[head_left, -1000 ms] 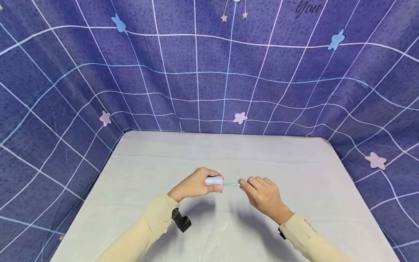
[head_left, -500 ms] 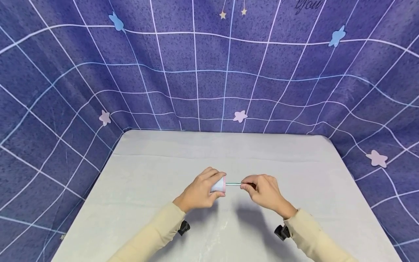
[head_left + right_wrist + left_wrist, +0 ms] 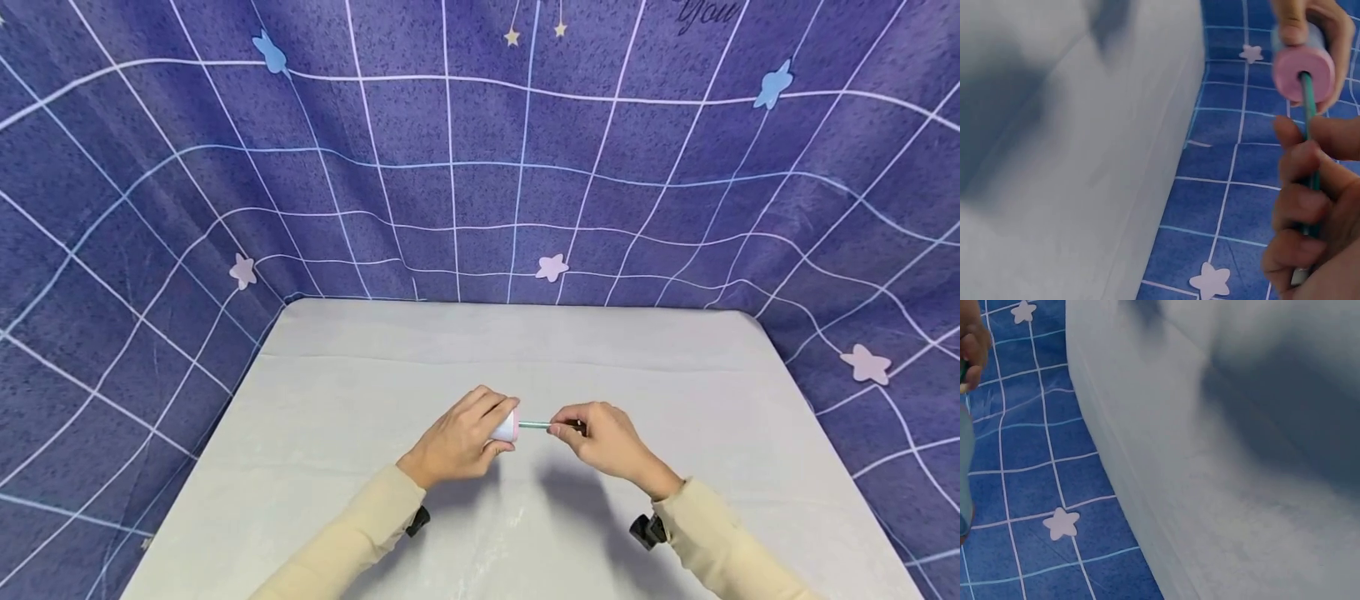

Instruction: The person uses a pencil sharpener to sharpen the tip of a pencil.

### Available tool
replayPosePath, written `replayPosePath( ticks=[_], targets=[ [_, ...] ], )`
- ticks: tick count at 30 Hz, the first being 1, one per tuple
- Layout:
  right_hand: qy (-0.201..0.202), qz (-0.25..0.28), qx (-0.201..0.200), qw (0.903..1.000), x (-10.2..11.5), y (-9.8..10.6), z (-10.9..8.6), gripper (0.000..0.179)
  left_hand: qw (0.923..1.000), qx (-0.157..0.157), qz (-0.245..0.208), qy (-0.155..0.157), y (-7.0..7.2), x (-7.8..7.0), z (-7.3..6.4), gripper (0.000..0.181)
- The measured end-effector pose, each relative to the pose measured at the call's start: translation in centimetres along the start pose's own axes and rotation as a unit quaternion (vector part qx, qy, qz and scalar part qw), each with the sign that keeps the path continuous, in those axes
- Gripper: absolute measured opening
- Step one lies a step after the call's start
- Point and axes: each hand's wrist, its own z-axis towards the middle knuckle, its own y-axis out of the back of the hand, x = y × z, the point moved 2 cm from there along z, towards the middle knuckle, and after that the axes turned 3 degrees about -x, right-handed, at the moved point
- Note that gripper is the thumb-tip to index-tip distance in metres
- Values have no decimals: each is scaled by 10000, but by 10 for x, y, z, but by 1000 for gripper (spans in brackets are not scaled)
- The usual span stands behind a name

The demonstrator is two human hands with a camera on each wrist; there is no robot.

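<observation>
My left hand (image 3: 459,442) grips a pencil sharpener (image 3: 506,426), a light blue cylinder with a pink end, over the middle of the table. In the right wrist view that pink end shows a dark hole, with a slim green pencil (image 3: 1309,100) standing in it. My right hand (image 3: 611,442) pinches the pencil by thumb and fingers, its other fingers curled along the shaft, in line with the sharpener. At the left edge of the left wrist view only part of the blue sharpener body (image 3: 965,469) shows. The pencil's tip is hidden inside the sharpener.
A white-covered table (image 3: 420,350) lies beneath both hands, which cast shadows on it. Purple-blue curtains (image 3: 480,192) with grid lines and stars enclose its back and sides. A small black device (image 3: 648,531) sits at the right wrist.
Both hands have turned: the left fingers now cover more of the sharpener, and the right thumb has come into view. The left hand and sharpener have shifted slightly right.
</observation>
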Motion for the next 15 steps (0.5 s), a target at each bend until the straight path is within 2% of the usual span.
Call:
replayPosePath(
  ticks=[2,4,7,9,12,15],
  targets=[
    [334,-350,-503,9976,-1,-3,-1,10,9997,71,-76,213,1,2,2,51],
    [762,-731,-1063,9887,-1,-6,-3,19,9985,147,-222,481,3,4,5,51],
    [1391,-1312,-1755,9657,-2,-10,-4,29,9945,256,-468,902,7,8,10,50],
    [1708,-1588,-2007,9515,-3,-11,-5,30,9898,323,-697,1198,10,10,13,49],
    [2063,-1870,-2211,9347,-4,-12,-5,28,9787,508,-1107,1651,14,14,17,48],
    [2449,-2087,-2547,9119,-5,-13,-6,31,9584,834,-1726,2115,17,15,19,43]
  ],
)
